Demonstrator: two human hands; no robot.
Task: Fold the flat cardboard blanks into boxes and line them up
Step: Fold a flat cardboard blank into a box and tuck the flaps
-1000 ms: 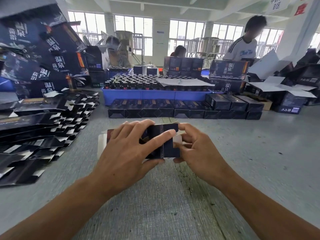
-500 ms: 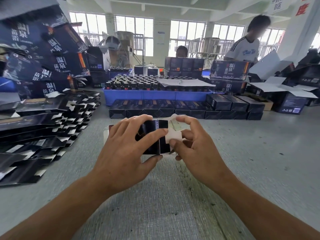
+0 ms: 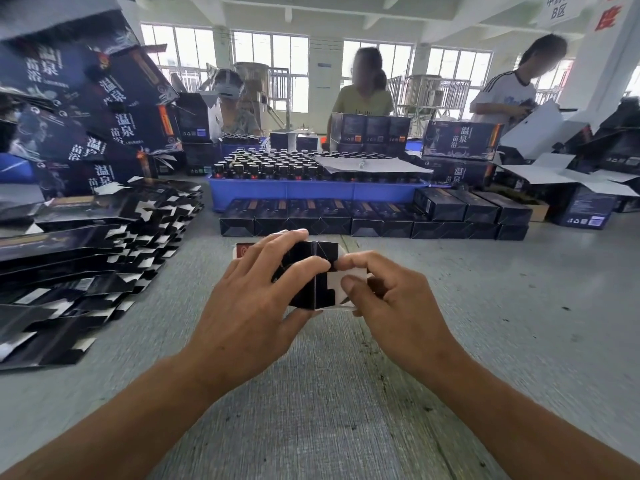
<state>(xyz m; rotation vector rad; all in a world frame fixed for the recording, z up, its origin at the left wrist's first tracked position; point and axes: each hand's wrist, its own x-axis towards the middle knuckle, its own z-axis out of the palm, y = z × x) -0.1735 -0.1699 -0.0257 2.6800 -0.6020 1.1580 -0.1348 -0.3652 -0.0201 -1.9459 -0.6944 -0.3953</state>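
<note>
A small dark cardboard box (image 3: 313,289) is held just above the grey table, its end facing me with white flap insides showing. My left hand (image 3: 252,303) grips its body, fingers over the top and thumb underneath. My right hand (image 3: 388,299) pinches the white end flaps with thumb and forefinger. A large heap of flat dark blanks (image 3: 83,258) lies at the left. Folded dark boxes (image 3: 346,223) stand in a row further back, with three more stacked on the right (image 3: 474,206).
A blue tray (image 3: 311,192) full of small bottles sits behind the row. Printed cartons (image 3: 79,116) tower at the left; open cartons (image 3: 585,188) crowd the right. Three people stand beyond the table (image 3: 519,323).
The box rose slightly and turned its end toward me. My right hand has folded the white end flaps inward. The camera tilted up, showing the people behind.
</note>
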